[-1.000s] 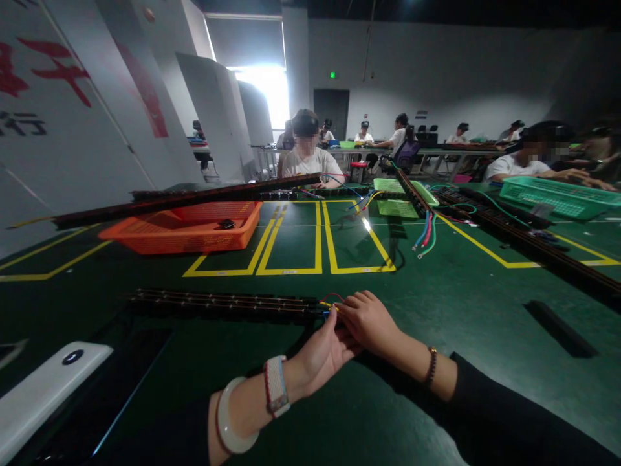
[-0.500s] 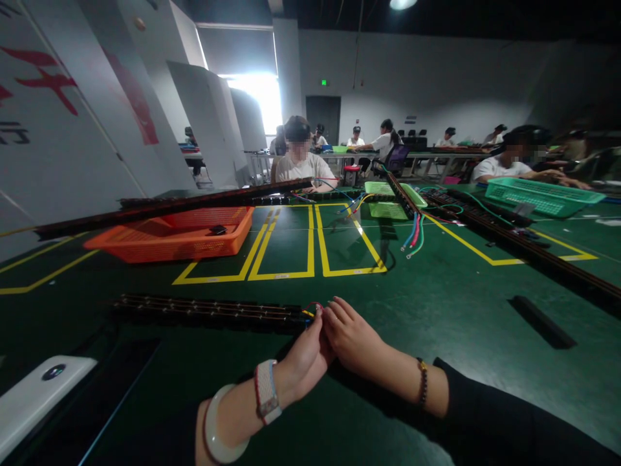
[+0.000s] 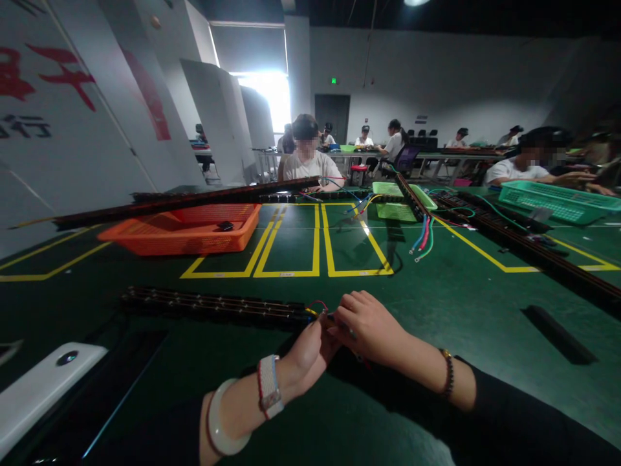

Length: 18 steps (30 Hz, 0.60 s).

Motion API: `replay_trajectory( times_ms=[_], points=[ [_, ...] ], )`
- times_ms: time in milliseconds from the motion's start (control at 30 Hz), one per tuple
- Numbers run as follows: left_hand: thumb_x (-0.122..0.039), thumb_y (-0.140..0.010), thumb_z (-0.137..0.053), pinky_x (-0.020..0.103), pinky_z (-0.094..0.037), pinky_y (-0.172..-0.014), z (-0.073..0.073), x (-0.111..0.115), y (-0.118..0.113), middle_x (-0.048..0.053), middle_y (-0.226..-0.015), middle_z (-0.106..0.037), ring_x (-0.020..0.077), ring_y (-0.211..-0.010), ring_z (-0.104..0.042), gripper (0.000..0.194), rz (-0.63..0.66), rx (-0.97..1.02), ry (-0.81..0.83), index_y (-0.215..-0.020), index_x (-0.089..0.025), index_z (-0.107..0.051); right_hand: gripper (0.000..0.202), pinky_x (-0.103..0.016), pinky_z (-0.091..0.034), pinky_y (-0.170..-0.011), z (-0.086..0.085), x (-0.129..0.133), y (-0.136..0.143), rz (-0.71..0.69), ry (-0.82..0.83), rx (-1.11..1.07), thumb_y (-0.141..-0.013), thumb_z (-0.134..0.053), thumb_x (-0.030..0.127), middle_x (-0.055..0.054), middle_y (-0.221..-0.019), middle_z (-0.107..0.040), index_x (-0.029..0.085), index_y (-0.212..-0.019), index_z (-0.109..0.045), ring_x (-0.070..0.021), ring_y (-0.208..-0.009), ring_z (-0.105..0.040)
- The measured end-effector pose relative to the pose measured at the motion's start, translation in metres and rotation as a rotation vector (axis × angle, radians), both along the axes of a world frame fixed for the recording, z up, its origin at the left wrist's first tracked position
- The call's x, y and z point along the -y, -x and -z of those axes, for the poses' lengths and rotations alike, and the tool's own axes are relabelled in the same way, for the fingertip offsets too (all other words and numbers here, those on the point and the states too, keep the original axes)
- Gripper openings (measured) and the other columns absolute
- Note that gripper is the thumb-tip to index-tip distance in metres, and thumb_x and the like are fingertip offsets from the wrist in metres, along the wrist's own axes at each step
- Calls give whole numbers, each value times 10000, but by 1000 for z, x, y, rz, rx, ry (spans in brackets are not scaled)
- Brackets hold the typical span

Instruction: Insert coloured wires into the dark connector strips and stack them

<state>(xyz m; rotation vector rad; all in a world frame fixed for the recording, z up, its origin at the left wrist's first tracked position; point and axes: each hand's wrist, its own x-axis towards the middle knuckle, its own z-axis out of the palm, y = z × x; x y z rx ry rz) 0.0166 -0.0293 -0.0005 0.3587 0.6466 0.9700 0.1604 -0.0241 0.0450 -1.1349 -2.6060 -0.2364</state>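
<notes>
A long black strip assembly [image 3: 218,308] with copper-coloured lines lies on the green table, left of my hands. Thin red, yellow and blue wires [image 3: 315,307] come out of its right end. My left hand [image 3: 310,353] is closed on these wires at that end. Right beside it, my right hand [image 3: 371,327] has its fingers bent together, close to the left fingertips; what they pinch is too small and hidden to name.
An orange basket [image 3: 204,241] holds a small black piece. Another long strip [image 3: 184,202] lies across behind it. Green baskets, coloured cables [image 3: 423,238] and a black bar [image 3: 557,333] are to the right. A white device [image 3: 48,388] is at left. People sit beyond.
My right hand has moved a little to the right, its fingers now further from the left fingertips. The whole view has shifted slightly.
</notes>
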Motion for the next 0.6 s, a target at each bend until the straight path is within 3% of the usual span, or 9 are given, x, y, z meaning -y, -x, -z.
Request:
replay_trajectory(
  times_ms=[100, 300, 467, 600],
  points=[
    [-205, -918, -444, 253, -449, -741, -1, 1, 0, 45, -815, -642, 108, -708, -561, 205, 18, -12, -11, -830, -133, -614, 220, -329, -359, -711, 1, 5, 4, 32, 28, 114, -825, -632, 366, -71, -828, -596, 154, -883, -644, -204, -797, -511],
    [-253, -906, -491, 257, -443, -806, -7, 3, 0, 66, -864, -658, 124, -782, -585, 211, 13, -17, 9, -851, -118, -644, 107, -308, -381, -702, 5, 7, 6, 106, 163, 162, -845, -574, 197, -68, -831, -661, 141, -874, -661, -184, -770, -578],
    [-296, -881, -540, 269, -455, -813, -8, 3, 1, 37, -768, -648, 109, -707, -584, 211, -10, -3, 16, -779, -132, -626, 128, -270, -364, -609, -7, 6, 3, 137, 241, 119, -867, -559, 225, -52, -766, -672, 160, -842, -666, -161, -688, -607],
    [-338, -870, -551, 320, -439, -917, -8, 3, 1, 53, -793, -660, 137, -796, -613, 227, 15, 17, -4, -786, -135, -610, 209, -254, -322, -554, -15, 3, 0, 191, 279, 88, -909, -509, 280, -54, -759, -659, 155, -807, -641, -140, -643, -596]
  ],
)
